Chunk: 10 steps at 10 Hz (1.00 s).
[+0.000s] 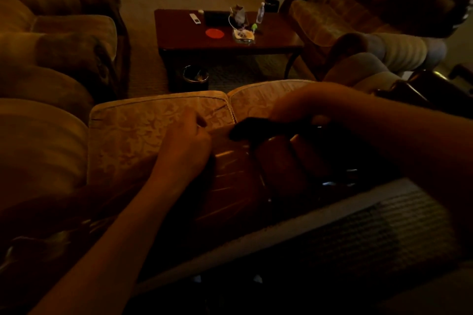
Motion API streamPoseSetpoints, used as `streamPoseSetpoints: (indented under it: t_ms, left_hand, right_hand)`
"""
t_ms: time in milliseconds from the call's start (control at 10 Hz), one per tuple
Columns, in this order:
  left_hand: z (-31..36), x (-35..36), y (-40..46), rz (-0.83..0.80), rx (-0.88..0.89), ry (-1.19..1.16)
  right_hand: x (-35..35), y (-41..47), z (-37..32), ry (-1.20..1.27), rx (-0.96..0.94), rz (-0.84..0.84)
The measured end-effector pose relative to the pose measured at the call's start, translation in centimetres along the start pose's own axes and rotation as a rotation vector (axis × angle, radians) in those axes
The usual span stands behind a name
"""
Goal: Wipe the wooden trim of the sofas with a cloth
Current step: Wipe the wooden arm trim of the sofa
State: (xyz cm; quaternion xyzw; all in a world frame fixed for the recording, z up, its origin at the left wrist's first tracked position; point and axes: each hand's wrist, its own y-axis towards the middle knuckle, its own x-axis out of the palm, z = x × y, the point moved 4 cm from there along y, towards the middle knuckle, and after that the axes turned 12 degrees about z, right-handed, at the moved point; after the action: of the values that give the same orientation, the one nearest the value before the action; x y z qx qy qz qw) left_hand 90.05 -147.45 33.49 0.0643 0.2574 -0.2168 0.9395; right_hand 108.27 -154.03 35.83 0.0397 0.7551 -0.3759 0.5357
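Note:
I look down over the back of a sofa with pale patterned seat cushions [143,130]. Its glossy dark wooden trim [230,176] runs across the lower middle of the head view. My left hand [184,138] rests with curled fingers at the trim's upper edge, next to the cushion; the dim light hides whether it holds anything. My right hand [302,110] grips a dark cloth [256,128] that lies on the top of the trim. The scene is very dark and slightly blurred.
A dark wooden coffee table [276,41] with a bottle, a red disc and small items stands beyond the sofa. A small bin [195,78] sits under it. More striped sofas [64,30] stand left and right. A ribbed mat [358,227] lies behind the sofa.

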Motion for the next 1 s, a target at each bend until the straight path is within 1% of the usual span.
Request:
streamPoseSetpoints:
  t_ms: [100,200,300,400,500,600,700,800,900,1000]
  left_hand:
    - [0.4,0.0,-0.1,0.022,0.037,0.051]
    - [0.6,0.4,-0.2,-0.035,0.079,0.095]
    - [0.8,0.0,-0.4,-0.043,0.084,0.048]
    - [0.6,-0.2,-0.5,-0.014,0.035,0.07]
    - [0.8,-0.2,-0.6,0.005,0.067,0.101]
    - [0.7,0.0,-0.4,0.001,0.089,0.107]
    - [0.4,0.3,-0.3,-0.012,0.122,0.093]
    - [0.5,0.3,-0.4,-0.02,0.128,0.049]
    - [1.5,0.1,-0.8,-0.073,0.179,0.05]
    - [4.8,0.9,-1.3,-0.169,0.312,0.087]
  right_hand:
    - [-2.4,-3.9,1.5,-0.081,0.042,0.036]
    - [0.0,-2.8,-2.4,0.059,-0.104,0.08]
    - [2.6,-1.3,-7.3,0.076,-0.259,0.039]
    - [0.9,-1.5,-2.8,-0.049,-0.156,0.096]
    - [-1.1,-2.6,2.5,-0.262,0.093,0.239]
    - [-0.2,-4.5,-1.2,-0.175,-0.094,0.471]
    - [3.3,-8.6,-5.8,-0.118,-0.349,0.925]
    - [7.2,-13.2,-3.7,0.035,-0.386,1.254]
    - [9.5,-15.7,-1.2,-0.015,-0.357,1.396]
    - [6.5,-13.4,0.4,0.092,-0.107,1.469]
